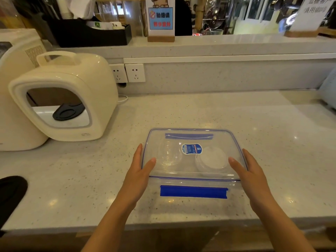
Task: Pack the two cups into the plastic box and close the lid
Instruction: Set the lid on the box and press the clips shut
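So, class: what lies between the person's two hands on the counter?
In the head view, the clear plastic box with its lid on sits between left hand and right hand; two cups show inside.

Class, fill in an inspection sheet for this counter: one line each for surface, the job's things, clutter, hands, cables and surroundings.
Surface: pale speckled counter, glossy with light reflections.
Job's things: clear plastic box with its lid on top; two cups visible through it, left cup and right cup. The near blue latch looks flipped out, not clipped.
Clutter: cream appliance on the left; dark object at the left edge.
Hands: left hand and right hand flat against the lid's sides.
Cables: white cord behind the appliance.
Surroundings: wall sockets, raised ledge with a sign.
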